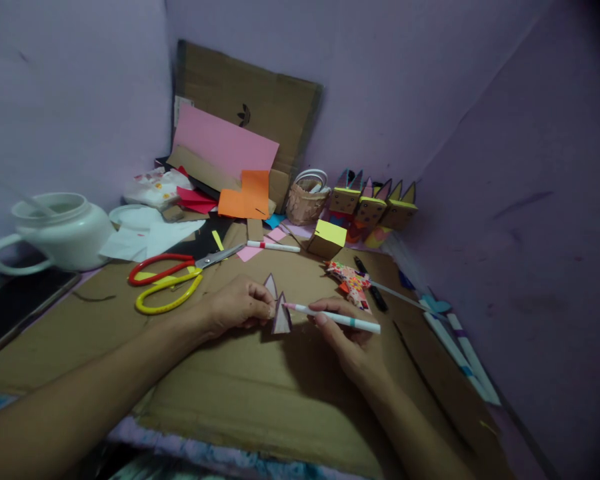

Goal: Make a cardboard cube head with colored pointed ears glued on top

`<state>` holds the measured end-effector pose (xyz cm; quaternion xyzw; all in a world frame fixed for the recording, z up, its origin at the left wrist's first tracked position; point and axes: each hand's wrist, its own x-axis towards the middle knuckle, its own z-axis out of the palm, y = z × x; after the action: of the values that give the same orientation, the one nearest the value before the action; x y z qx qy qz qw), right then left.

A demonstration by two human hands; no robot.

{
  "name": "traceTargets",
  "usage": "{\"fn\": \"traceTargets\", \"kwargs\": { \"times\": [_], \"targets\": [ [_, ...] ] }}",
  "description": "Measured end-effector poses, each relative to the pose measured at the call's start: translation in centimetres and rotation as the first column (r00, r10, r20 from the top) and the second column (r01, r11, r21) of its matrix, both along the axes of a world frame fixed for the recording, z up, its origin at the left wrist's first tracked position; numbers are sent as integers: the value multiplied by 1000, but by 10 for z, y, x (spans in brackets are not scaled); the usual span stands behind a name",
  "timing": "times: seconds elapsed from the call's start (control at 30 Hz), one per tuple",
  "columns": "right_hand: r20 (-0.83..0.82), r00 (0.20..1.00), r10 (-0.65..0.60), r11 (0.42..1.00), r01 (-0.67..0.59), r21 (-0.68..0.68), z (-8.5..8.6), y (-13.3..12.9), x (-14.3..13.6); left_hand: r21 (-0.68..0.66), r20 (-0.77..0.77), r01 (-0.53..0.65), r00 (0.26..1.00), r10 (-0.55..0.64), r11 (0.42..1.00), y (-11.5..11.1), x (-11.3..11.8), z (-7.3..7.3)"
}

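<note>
In the middle of the head view, my left hand [241, 304] pinches a small paper cutout [281, 319] with pointed, ear-like triangles edged in dark purple. My right hand [344, 327] grips a white marker [353, 322] with a teal band. Its pink tip meets or nearly meets the front triangle; I cannot tell which. The lower part of the cutout behind my left fingers is hidden. Beyond my hands stands a small cardboard box [326, 248] with a yellow top. Scissors [173, 283] with red and yellow handles lie left of my left hand.
A cardboard sheet [220, 393] covers the table. At left are a white pot [63, 233] and a dark flat device [20, 307]. Behind stand a small basket [305, 203] and several eared box figures [373, 210]. A glue gun [350, 280] and more markers [473, 360] lie at right.
</note>
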<state>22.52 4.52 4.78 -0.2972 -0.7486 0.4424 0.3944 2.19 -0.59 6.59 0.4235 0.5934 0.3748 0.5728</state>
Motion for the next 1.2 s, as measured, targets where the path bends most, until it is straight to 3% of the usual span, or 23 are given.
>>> {"fn": "traceTargets", "kwargs": {
  "times": [0.47,1.2],
  "targets": [
    [-42,999,0,1000,1,21,-4,2,0,17,-19,34,999,-33,999,-1,2,5],
    [-24,1000,20,998,-21,-58,0,-3,0,12,-22,36,999,-36,999,-2,2,5]
  ]
}}
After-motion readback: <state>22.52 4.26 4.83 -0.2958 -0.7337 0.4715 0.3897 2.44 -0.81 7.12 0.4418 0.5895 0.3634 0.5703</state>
